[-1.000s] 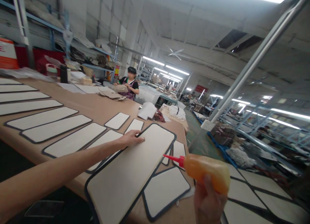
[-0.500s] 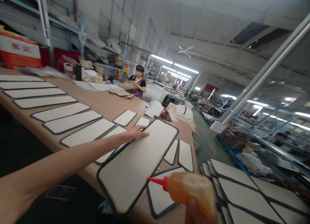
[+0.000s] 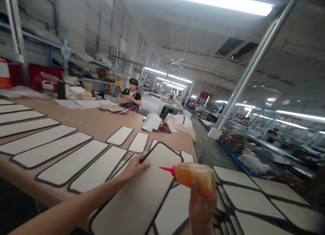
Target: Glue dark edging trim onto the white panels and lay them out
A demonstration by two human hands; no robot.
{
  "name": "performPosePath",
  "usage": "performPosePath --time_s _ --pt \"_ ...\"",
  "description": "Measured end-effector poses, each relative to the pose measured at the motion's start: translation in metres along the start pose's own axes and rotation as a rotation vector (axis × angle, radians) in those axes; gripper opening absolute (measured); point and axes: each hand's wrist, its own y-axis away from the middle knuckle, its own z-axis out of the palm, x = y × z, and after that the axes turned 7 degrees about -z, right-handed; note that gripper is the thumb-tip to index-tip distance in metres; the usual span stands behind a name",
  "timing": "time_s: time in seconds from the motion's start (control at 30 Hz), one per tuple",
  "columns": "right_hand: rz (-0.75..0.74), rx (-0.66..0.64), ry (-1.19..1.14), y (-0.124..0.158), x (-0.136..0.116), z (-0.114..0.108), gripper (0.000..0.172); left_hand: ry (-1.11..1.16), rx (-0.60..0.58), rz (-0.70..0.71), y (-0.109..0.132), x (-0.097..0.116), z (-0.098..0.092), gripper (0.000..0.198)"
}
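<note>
My left hand [image 3: 134, 168] lies flat, fingers stretched out, on the left edge of a large white panel with a dark border [image 3: 144, 194] that rests at the near end of the brown table [image 3: 96, 121]. My right hand [image 3: 201, 203] is closed round an orange squeeze bottle [image 3: 194, 174]. The bottle's red nozzle [image 3: 166, 169] points left, just above the panel's right side.
Rows of long white dark-edged panels [image 3: 50, 150] cover the table to the left; smaller ones [image 3: 138, 142] lie beyond my hand. More panels [image 3: 254, 194] lie lower right. A seated person [image 3: 130, 99] works at the far end. A slanted metal pole [image 3: 243, 79] rises on the right.
The view has swung. My left hand stays on the panel's edge. The bottle has risen and moved left over the panel, nozzle still pointing left.
</note>
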Motion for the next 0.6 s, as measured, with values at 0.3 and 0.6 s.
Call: performPosePath --time_s 0.3,0.6 --pt "-0.035 0.02 0.048 -0.011 0.023 -0.018 0.06 0.194 -0.312 -0.16 0.007 0.008 0.009 0.046" --pt "0.072 -0.03 -0.018 0.032 0.016 -0.026 0.061 0.265 -0.328 -0.287 -0.001 0.011 0.009 0.077"
